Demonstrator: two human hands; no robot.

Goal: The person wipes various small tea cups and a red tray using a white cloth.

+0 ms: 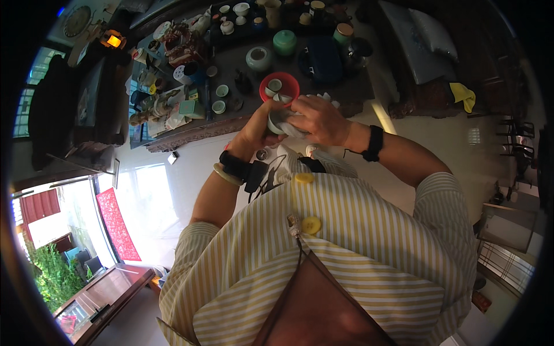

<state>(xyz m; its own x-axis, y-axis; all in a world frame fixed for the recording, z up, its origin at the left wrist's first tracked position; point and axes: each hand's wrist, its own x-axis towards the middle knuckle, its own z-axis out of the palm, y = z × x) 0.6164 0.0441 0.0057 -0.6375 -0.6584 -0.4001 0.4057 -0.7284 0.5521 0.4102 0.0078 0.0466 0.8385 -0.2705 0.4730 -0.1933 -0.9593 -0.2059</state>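
Note:
Both hands meet in front of the table's near edge. My left hand [258, 128] is closed around a pale, rounded cup [274, 123], partly covered by its fingers. My right hand [321, 120] grips a crumpled white cloth [292, 130] and presses it against the cup. Just beyond the hands stands a red bowl [296, 86] with small pale cups [274, 85] in it. White pieces [330, 98] show behind my right hand; their kind cannot be made out.
On the dark table [248, 52] stand a round pale pot [258, 59], a green lidded jar [284, 42], a dark blue case [323, 57] and two small cups [219, 106] to the left. Clutter and figurines [183, 46] fill its left end. A yellow cloth [462, 97] hangs at the right.

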